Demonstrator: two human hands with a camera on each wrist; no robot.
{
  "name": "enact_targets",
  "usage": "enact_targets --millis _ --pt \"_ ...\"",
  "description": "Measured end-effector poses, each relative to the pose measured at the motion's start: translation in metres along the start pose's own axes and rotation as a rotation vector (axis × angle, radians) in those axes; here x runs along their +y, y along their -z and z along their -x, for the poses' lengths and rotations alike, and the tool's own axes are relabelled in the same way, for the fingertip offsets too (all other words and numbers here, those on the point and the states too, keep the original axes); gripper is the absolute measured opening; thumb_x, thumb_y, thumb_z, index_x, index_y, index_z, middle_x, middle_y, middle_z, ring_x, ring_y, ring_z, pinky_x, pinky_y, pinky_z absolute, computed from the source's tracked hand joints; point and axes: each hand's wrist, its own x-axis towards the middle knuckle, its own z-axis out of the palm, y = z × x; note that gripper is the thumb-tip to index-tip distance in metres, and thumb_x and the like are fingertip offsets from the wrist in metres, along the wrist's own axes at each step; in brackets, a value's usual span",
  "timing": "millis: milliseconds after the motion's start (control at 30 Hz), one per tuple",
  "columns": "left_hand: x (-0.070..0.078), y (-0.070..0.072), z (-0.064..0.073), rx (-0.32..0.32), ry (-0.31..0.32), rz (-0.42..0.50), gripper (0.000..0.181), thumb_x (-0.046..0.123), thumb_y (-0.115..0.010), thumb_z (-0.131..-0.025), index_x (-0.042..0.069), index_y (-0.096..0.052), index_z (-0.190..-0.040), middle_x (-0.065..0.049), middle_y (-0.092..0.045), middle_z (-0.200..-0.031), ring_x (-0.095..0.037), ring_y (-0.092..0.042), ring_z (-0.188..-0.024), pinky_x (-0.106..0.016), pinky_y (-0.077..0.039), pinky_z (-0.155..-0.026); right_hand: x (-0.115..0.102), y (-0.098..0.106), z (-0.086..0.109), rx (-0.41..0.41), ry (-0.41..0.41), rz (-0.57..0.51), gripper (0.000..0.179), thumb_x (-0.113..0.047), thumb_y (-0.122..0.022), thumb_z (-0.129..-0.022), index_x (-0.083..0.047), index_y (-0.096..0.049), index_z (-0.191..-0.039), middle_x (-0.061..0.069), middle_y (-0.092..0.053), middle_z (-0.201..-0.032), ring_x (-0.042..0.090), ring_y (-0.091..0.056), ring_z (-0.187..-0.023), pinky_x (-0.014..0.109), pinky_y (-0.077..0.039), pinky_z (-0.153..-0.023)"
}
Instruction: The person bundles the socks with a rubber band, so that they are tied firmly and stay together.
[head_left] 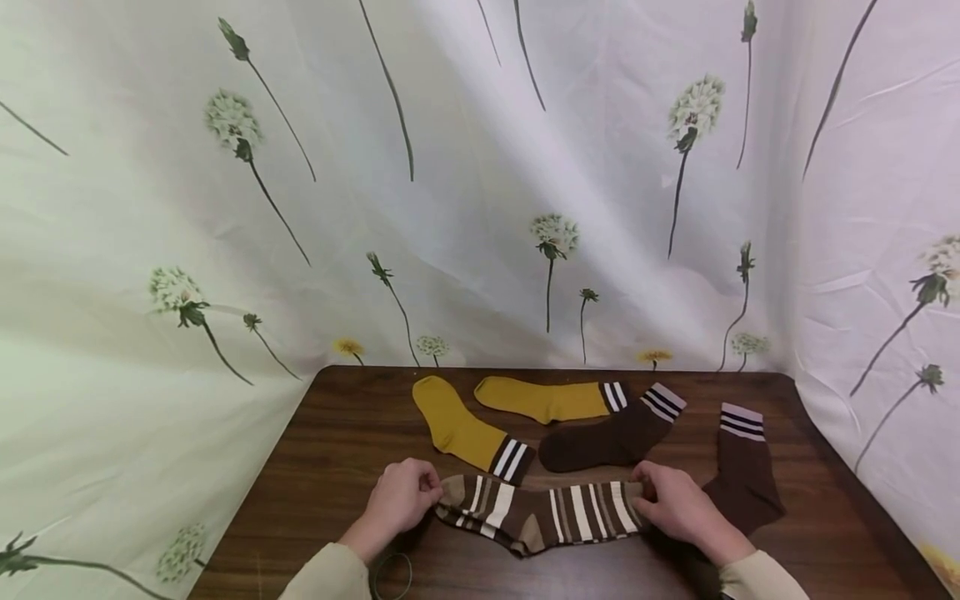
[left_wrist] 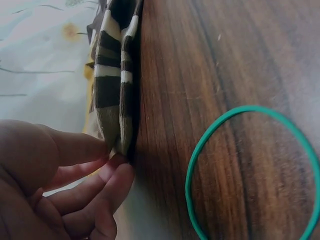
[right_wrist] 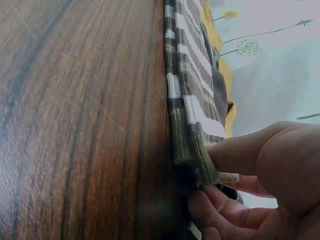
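Note:
Two brown, white and tan striped socks (head_left: 577, 512) lie one on top of the other at the table's front, the lower one's edge showing beneath. My left hand (head_left: 405, 496) pinches the tan toe end (left_wrist: 112, 125) between thumb and fingers. At the other end, my right hand (head_left: 675, 504) holds the ribbed tan cuff (right_wrist: 202, 162), thumb above and fingers below. Just behind are a mustard sock (head_left: 457, 425) with a dark striped cuff and a dark brown sock (head_left: 600, 442).
Another mustard sock (head_left: 543, 398) lies farther back. A second dark brown sock (head_left: 746, 467) lies at the right, partly behind my right hand. A thin green loop (left_wrist: 189, 175) shows near my left hand. White flowered cloth (head_left: 480, 250) hangs around the wooden table (head_left: 315, 475).

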Motion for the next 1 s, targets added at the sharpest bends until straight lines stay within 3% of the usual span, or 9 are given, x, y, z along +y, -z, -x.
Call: enact_targets --millis 233,533,733,1000 --pt "-0.0012 0.0000 -0.0030 0.032 -0.001 0.015 0.020 0.011 -0.082 -0.085 0.019 -0.069 -0.073 0.008 -0.060 -0.068 -0.010 -0.053 -0.064 -0.032 -0.047 -0.061 -0.0011 0.0004 0.0008 0.013 -0.008 0.006 0.025 -0.012 -0.086 -0.083 -0.016 -0.068 -0.099 -0.009 -0.060 -0.079 0.010 -0.057 -0.073 0.035 -0.049 -0.065" --pt "-0.0024 -0.0021 0.0046 -0.017 0.068 0.053 0.022 0.014 -0.083 -0.085 0.015 -0.064 -0.073 0.005 -0.057 -0.064 -0.013 -0.052 -0.060 -0.032 -0.044 -0.059 -0.0007 -0.0001 0.0008 -0.003 -0.025 0.019 0.022 -0.015 -0.084 -0.086 -0.016 -0.065 -0.095 -0.008 -0.056 -0.076 0.010 -0.052 -0.069 0.034 -0.045 -0.061" --pt "0.0014 0.0018 0.0022 -0.016 0.085 0.083 0.022 0.010 -0.083 -0.084 0.014 -0.066 -0.072 0.006 -0.058 -0.061 -0.012 -0.054 -0.058 -0.031 -0.045 -0.058 0.0013 0.0015 -0.0009 0.014 -0.028 0.008 0.023 -0.015 -0.084 -0.085 -0.016 -0.064 -0.095 -0.008 -0.057 -0.077 0.010 -0.054 -0.071 0.034 -0.046 -0.062" --pt "-0.0032 0.0024 0.0056 -0.069 0.080 0.137 0.021 0.007 -0.080 -0.085 0.012 -0.064 -0.073 0.005 -0.060 -0.057 -0.011 -0.061 -0.050 -0.031 -0.049 -0.056 0.0041 -0.0012 -0.0009 0.009 0.012 -0.027 0.023 -0.012 -0.085 -0.085 -0.016 -0.065 -0.094 -0.010 -0.056 -0.075 0.004 -0.051 -0.068 0.029 -0.045 -0.063"
